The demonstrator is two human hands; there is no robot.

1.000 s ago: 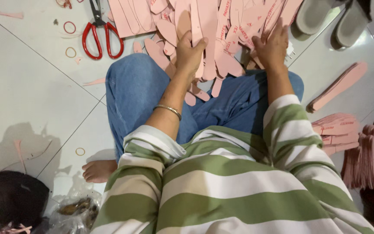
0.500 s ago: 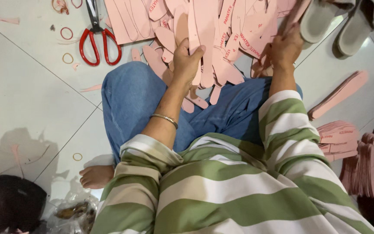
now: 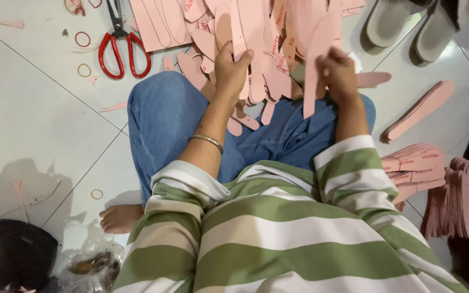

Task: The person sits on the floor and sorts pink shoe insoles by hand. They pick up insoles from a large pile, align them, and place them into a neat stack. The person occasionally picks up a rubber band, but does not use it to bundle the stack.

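A person is sitting on the tiled floor [image 3: 39,108] with a heap of pink insoles [image 3: 261,32] spreading before the knees — within easy reach. The left hand [image 3: 230,68] is gripping one insole from the heap; the right hand [image 3: 338,73] is pinching another upright. Red scissors [image 3: 119,46] are lying well left.

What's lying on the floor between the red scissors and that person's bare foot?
In the head view, between the red scissors and the bare foot lie white tiles, a pink scrap and a rubber band.
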